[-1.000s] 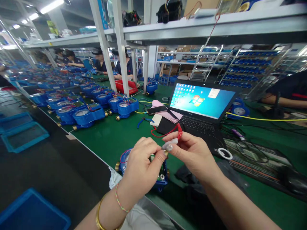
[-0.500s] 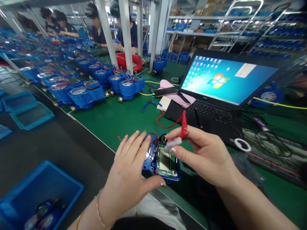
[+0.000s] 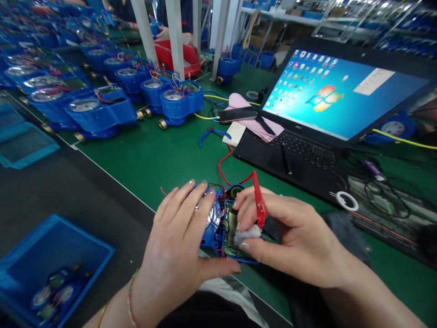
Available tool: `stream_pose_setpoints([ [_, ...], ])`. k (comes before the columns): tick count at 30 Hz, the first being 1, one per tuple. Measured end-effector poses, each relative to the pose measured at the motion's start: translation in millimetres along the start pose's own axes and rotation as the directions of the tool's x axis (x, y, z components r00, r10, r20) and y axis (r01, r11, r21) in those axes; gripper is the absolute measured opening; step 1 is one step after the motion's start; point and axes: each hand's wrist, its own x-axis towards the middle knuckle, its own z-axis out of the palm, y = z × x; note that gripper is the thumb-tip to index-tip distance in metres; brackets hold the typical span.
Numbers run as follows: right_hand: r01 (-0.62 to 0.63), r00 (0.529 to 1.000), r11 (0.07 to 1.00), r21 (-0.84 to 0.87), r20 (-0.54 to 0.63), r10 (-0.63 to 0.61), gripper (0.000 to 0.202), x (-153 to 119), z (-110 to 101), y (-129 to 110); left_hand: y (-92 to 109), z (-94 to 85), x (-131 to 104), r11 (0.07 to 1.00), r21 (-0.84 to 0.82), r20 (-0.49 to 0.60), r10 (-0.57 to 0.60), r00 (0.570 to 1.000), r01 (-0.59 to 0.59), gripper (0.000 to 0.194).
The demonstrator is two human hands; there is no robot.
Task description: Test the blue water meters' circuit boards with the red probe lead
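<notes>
A green counter point(image 3: 146, 164) runs across the scene, with rows of blue metering devices point(image 3: 102, 116), round-dialled and brass-ended, crowding its far left side. A black laptop point(image 3: 300, 175) stands open at the right, its screen lit with a blue desktop. At the near left, below the counter's edge, a blue bin point(image 3: 85, 237) has similar devices lying in it, and a red bin point(image 3: 189, 64) sits at the far side by the pale posts. At the near edge of the counter, between the two hands, lies one opened device point(image 3: 209, 239), dial to the left and circuit board to the right. The left hand point(image 3: 180, 228) is flat and spread over the dial side, thumb out along the near edge, grasping nothing. The right hand point(image 3: 290, 232) is closed in a pinch on a pale grey piece point(image 3: 248, 233) (a red-wrapped lead point(image 3: 258, 205) rises beside it), held over the board; whether it touches is hard to tell. Beyond are folded pink sheets point(image 3: 271, 131), blue-handled pliers point(image 3: 205, 135) and, on the laptop, a dark pen point(image 3: 286, 159).
</notes>
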Motion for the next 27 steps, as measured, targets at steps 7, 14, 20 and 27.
stream_pose_setpoints([
  [7,0.105,0.994,0.994,-0.011,0.029,-0.104,0.015,3.6,-4.2,1.6,-0.5,1.4,1.9,1.0,-0.003,-0.023,0.006,1.0,-0.006,0.078],
  [14,0.138,0.989,0.99,-0.001,0.053,-0.138,0.019,6.5,-0.2,2.8,-0.8,2.0,3.0,1.0,0.005,-0.028,0.004,1.0,-0.004,0.077],
  [20,0.108,0.991,0.994,-0.028,0.079,-0.105,0.021,5.4,2.2,2.0,-0.9,1.8,4.2,1.0,0.011,-0.017,0.006,1.0,-0.006,0.077],
  [27,0.089,0.994,0.994,-0.064,0.076,-0.084,0.022,4.8,2.2,-1.9,-0.8,0.7,4.0,1.0,0.019,-0.023,0.014,1.0,-0.013,0.077],
])
